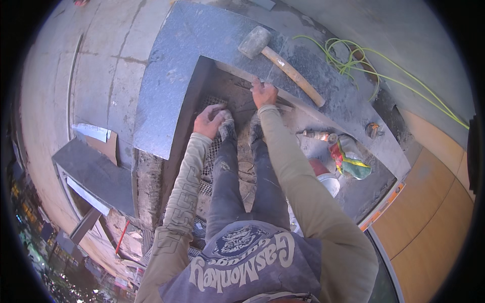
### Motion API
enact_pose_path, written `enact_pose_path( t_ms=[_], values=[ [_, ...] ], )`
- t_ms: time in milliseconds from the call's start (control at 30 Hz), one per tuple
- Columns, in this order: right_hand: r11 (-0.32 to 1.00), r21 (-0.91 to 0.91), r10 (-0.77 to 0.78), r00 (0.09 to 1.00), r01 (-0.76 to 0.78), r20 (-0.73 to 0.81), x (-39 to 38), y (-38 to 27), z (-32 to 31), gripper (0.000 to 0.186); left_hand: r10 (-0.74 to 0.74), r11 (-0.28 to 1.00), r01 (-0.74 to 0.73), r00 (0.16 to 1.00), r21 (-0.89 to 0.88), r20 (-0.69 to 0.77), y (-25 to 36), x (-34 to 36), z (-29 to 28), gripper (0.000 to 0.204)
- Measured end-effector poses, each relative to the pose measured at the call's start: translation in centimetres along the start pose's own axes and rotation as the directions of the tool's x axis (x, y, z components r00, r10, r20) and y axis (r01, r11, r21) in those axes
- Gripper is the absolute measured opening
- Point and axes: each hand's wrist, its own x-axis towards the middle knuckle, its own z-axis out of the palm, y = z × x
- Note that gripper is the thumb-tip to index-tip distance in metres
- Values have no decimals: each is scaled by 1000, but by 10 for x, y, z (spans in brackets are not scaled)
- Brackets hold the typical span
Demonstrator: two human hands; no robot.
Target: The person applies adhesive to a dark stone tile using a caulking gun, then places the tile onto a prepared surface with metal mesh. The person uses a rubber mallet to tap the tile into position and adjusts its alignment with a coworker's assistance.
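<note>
Both hands are out ahead over the recess inside the angled blue-grey stone slab [174, 76]. Right hand [265, 94] is at the slab's inner edge, fingers bent, thumb side toward the other hand; can't tell from this angle whether it grips the edge, pinches something thin or only touches. Left hand [208, 122] is lower and to the left, over the recess, fingers curled in near the dark grey square-grid mesh [214, 100]; can't tell if anything is in it. Key relation: the slab's far inner edge runs from upper left down to lower right, right past the right hand, so that hand is clearly nearer; the left one sits closer to the slab's left leg. The mallet with grey block head and pale wooden handle [282, 65] lies flat on the slab just beyond the right hand: head farther out and slightly left, handle angling down to the right, its end close to the inner edge. Also around: coiled lime-green cable [348, 64] on the far right, red, green and yellow object [353, 165] and round white bucket [332, 185] right of the right forearm, bucket partly hidden, orange bar [382, 208] at the slab's near right end.
</note>
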Motion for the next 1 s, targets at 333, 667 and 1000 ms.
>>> enact_pose_path(
  t_ms=[333, 667, 1000],
  values=[
    [993, -84, -80, 997, 81, 12, 0, 2, -3, 50, -140, 989, 142, 989, 40, -46, -11, -7, 10, 36],
    [999, 54, -1, 994, -6, 113, -8, -10, -8, 46, -249, 957, 237, 967, -168, -50, -42, -14, 3, 35],
    [976, -137, -166, 985, 169, 35, -3, 13, -11, 38, -156, 987, 156, 988, 30, 15, -57, -7, 31, 35]
  ],
)
